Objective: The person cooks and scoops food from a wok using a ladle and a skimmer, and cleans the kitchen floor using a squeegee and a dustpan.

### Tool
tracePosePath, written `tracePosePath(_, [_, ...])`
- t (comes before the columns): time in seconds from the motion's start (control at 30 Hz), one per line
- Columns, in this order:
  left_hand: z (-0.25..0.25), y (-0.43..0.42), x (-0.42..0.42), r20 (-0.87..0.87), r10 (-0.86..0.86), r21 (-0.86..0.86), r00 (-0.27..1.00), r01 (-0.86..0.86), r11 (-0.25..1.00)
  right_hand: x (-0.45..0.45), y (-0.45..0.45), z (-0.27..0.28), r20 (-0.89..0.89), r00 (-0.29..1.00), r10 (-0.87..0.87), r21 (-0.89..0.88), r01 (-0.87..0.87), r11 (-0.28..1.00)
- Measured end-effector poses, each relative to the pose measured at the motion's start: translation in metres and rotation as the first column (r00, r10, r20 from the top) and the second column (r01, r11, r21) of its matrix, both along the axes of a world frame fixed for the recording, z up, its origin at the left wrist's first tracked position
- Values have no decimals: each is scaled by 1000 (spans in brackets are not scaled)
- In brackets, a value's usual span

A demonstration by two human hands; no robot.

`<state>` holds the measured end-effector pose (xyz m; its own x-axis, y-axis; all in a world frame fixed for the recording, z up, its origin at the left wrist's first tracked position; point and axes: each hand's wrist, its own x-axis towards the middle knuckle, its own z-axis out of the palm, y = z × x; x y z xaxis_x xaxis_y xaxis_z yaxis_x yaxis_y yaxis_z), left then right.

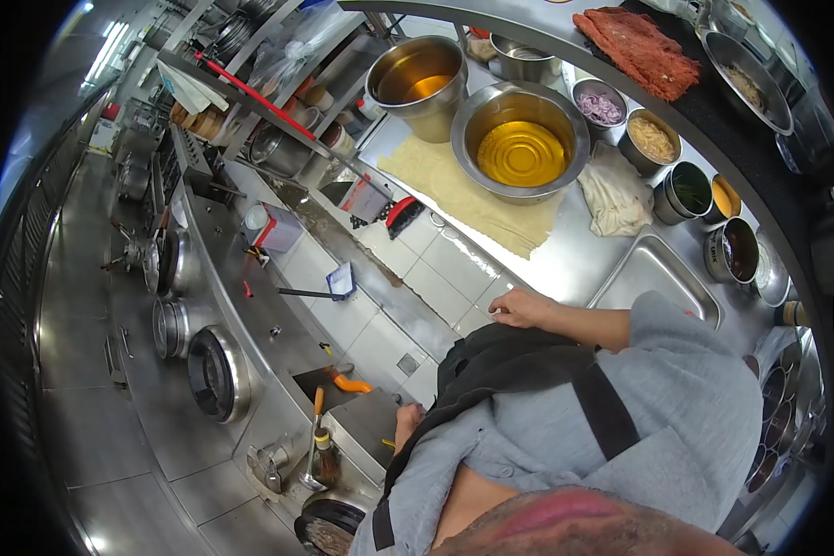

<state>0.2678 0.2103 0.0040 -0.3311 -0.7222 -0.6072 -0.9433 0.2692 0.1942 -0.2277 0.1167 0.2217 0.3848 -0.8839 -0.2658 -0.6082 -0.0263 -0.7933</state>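
Observation:
My right hand (521,308) hangs beside the counter edge with nothing in it, its fingers loosely bent and a little apart. Close to that arm are a rectangular metal tray (647,271) and a crumpled white cloth (613,192). Farther along the counter stand a wide steel bowl of yellow oil (521,153) and a tall pot of amber liquid (423,88), over a tan cloth (491,218). Low at my left side, against the black apron (500,366), my left hand (408,423) is partly hidden, and its fingers are unclear. A metal cabinet (366,422) is nearest to it.
Containers of sliced onion (600,104) and shredded food (651,139) line the right counter, below a shelf with red meat (638,53). On my left runs a steel stove counter with a wok (218,372) and an orange pipe (350,383). A blue-edged dustpan (340,281) lies on the tiled floor.

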Motion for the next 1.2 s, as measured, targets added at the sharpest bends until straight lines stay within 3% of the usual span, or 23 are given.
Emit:
tracePosePath(0.17, [24,-68,-64,11,299,205,954,-295,933,-18,3,9,52,986,-161,27,159,987])
tracePosePath(0.2, [41,-84,-84,-3,461,330,888,-434,838,-23,4,7,66,975,-213,20,213,977])
tracePosePath(0.27, [51,-118,-109,8,602,453,799,-539,710,-31,3,4,77,959,-274,17,273,962])
tracePosePath(0.33, [35,-154,-118,-14,380,385,925,-346,856,-38,2,5,74,895,-440,67,435,898])
tracePosePath(0.37, [8,-171,-109,-93,367,410,926,-300,861,-41,1,-1,115,861,-495,79,489,869])
tracePosePath(0.43, [21,-208,-133,-49,489,425,871,-425,799,-45,-4,-2,125,811,-571,125,558,820])
tracePosePath(0.47, [17,-230,-134,-99,521,522,848,-402,752,-43,-5,-1,142,763,-630,175,607,775])
tracePosePath(0.53, [9,-265,-145,-18,616,487,788,-531,694,-40,-12,7,103,727,-679,183,657,732])
tracePosePath(0.67, [-11,-334,-166,-63,626,536,777,-503,678,-30,-28,22,17,699,-715,146,706,693])
tracePosePath(0.73, [-24,-361,-184,31,491,532,871,-430,729,-29,-40,38,-102,724,-682,117,690,715])
tracePosePath(0.83, [-48,-390,-198,-29,271,489,962,-223,843,-20,-50,84,-68,675,-735,-39,734,678])
tracePosePath(0.87, [-58,-399,-201,-80,160,467,984,-104,878,-19,-56,112,-7,668,-744,-136,736,663])
tracePosePath(0.93, [-39,-414,-226,23,-7,425,1000,-3,905,-16,-65,186,137,753,-644,-562,594,575])
tracePosePath(0.97, [-42,-422,-234,-39,-168,358,985,171,918,-20,-67,221,92,842,-532,-742,414,527])
tracePosePath(1.0, [-41,-428,-236,-71,-323,280,944,330,902,-14,-79,275,53,895,-442,-795,305,524])
tracePosePath(1.07, [-36,-441,-243,-58,-329,223,943,334,916,-6,-92,340,-2,983,-185,-940,62,335])
tracePosePath(1.17, [-36,-471,-251,-60,-403,165,913,407,898,20,-102,366,-87,978,190,-940,-17,-340])
tracePosePath(1.2, [-31,-479,-253,-51,-423,182,905,425,887,30,-105,366,-75,975,211,-904,23,-427])
